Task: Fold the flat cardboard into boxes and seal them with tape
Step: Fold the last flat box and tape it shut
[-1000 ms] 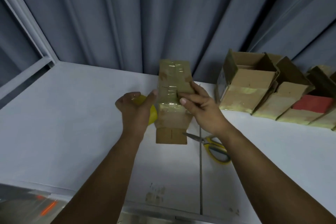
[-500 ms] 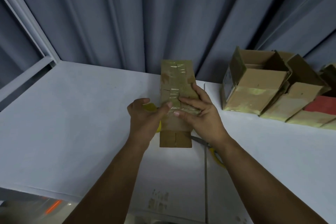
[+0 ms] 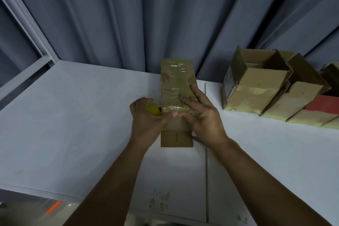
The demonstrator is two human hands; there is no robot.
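On the table (image 3: 73,115), the box (image 3: 176,77) runs near-to-far; left hand (image 3: 146,121), gripping the tape roll (image 3: 153,109), has shifted right toward the flat, pressing right hand (image 3: 203,115).

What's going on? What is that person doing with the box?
A person is taping up a long brown cardboard box at the white table. The left hand grips a yellow roll of tape beside the box, and the right hand presses flat on the shiny taped face. More brown cardboard boxes, open-topped, sit in a row to the right.
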